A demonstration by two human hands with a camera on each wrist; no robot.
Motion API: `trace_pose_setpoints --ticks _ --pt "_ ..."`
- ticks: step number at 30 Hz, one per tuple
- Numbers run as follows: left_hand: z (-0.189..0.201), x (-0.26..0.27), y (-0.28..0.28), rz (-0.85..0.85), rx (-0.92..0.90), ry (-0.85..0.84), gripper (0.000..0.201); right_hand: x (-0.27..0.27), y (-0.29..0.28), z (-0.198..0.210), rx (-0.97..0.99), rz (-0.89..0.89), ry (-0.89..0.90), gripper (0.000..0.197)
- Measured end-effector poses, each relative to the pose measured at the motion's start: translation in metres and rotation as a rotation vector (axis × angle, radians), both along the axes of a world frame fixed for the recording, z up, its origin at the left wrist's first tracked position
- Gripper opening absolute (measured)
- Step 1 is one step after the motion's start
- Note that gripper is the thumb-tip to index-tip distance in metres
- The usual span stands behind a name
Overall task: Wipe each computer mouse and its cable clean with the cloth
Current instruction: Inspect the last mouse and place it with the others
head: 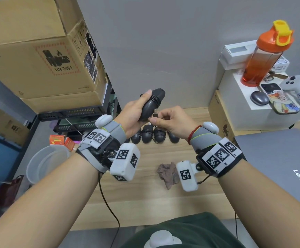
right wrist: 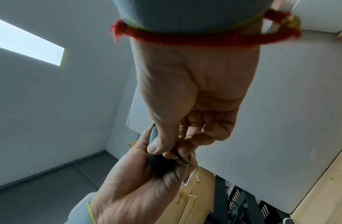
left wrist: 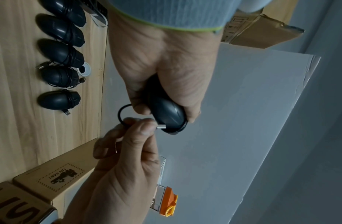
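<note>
My left hand (head: 136, 111) grips a black computer mouse (head: 151, 103) above the wooden desk (head: 145, 194), its cable wound round the body. The same mouse (left wrist: 166, 112) shows in the left wrist view. My right hand (head: 167, 119) pinches the cable's USB plug (head: 155, 112) next to the mouse; the plug (left wrist: 162, 127) sticks out past the thumb, with a loop of cable (left wrist: 121, 112) behind. Several more black mice (head: 152, 135) with wound cables lie in a row on the desk below. A crumpled brownish cloth (head: 168, 173) lies on the desk, untouched.
A large cardboard box (head: 38, 51) stands at the left, with a clear plastic tub (head: 45, 163) below it. White boxes at the right carry an orange bottle (head: 263, 56), a grey mouse (head: 259, 98) and a controller (head: 299, 90). A closed Lenovo laptop (head: 279, 167) lies at the right.
</note>
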State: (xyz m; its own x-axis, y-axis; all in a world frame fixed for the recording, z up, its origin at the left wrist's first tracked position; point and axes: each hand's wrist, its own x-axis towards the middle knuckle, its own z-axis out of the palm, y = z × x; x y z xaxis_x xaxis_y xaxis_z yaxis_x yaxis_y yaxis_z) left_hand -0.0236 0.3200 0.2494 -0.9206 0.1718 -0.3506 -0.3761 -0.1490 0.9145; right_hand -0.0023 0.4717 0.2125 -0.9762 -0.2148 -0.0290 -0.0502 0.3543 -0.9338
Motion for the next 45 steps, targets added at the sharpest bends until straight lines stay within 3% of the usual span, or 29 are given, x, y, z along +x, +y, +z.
trace_pose_setpoints --ticks 8,16,36,45 --pt "-0.001 0.003 0.001 -0.046 -0.022 0.055 0.036 -0.004 -0.001 -0.006 -0.037 -0.160 0.129 0.031" --pt "-0.004 0.001 0.001 -0.011 0.007 0.049 0.035 -0.002 -0.005 0.000 -0.223 -0.312 0.165 0.028" --pt "-0.003 0.003 0.003 -0.037 0.118 -0.002 0.012 -0.001 -0.003 0.011 -0.228 -0.308 0.213 0.033" --pt "-0.005 0.000 0.000 -0.061 0.111 -0.004 0.037 0.001 -0.003 0.012 -0.218 -0.281 0.207 0.032"
